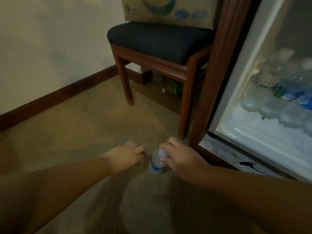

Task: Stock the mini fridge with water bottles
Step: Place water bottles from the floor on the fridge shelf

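A clear water bottle with a blue label point(156, 163) stands on the carpet, and my right hand point(179, 157) grips it near its white cap. My left hand point(125, 157) lies low on the carpet over a second bottle point(129, 143), of which only a pale cap end shows past the fingers. The mini fridge point(249, 132) stands open at the right. Several water bottles point(276, 98) lie stacked on its lit white shelf.
A wooden chair with a dark cushion point(160, 41) stands beside the fridge, carrying a cardboard box point(168, 10). A few bottles point(173, 87) lie under the chair. A dark wooden cabinet frame point(217, 68) borders the fridge. Brown skirting point(55, 97) runs along the left wall.
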### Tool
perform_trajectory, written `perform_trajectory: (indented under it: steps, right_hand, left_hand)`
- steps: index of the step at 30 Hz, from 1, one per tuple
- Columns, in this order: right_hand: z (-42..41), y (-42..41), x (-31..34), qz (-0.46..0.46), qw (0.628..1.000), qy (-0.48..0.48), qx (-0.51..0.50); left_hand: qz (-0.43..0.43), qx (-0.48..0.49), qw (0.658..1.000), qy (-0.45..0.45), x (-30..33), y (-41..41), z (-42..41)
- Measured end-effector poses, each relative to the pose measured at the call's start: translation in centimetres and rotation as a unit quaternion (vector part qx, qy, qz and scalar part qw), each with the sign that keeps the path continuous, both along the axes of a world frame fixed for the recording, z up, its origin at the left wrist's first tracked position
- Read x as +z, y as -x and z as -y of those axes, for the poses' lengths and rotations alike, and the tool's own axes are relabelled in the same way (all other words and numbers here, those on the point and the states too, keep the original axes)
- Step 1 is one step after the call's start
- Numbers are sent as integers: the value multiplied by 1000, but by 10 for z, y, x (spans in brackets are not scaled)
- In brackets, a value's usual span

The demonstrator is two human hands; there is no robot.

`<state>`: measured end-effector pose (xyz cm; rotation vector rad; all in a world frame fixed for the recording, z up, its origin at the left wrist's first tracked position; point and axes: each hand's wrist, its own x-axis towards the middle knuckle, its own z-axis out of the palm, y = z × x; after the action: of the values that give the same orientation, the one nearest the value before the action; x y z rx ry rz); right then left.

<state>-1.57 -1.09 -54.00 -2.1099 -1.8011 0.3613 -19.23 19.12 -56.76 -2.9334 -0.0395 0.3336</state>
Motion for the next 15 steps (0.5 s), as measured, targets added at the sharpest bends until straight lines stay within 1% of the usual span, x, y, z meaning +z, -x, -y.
perform_trajectory:
  steps: [1,2,5,8,11,15]
  right_hand:
    - [6,-3,11,-32,999,20,-15]
    - [13,-6,22,-41,998,34,-13]
    - [36,-9,60,-27,997,69,-8]
    - [53,-20,104,-11,996,81,-30]
    - [70,-38,147,-13,995,86,-40]
    - [100,-60,186,-3,994,72,-76]
  left_hand:
    - [-11,18,1000,21,15,-6,-1]
    - [-8,44,998,43,29,-11,-2]
    - [49,73,991,100,72,-23,4]
    - [72,49,988,128,111,-31,25]
    - [116,12,984,131,151,-45,51]
    - [128,-16,979,160,193,-65,79]
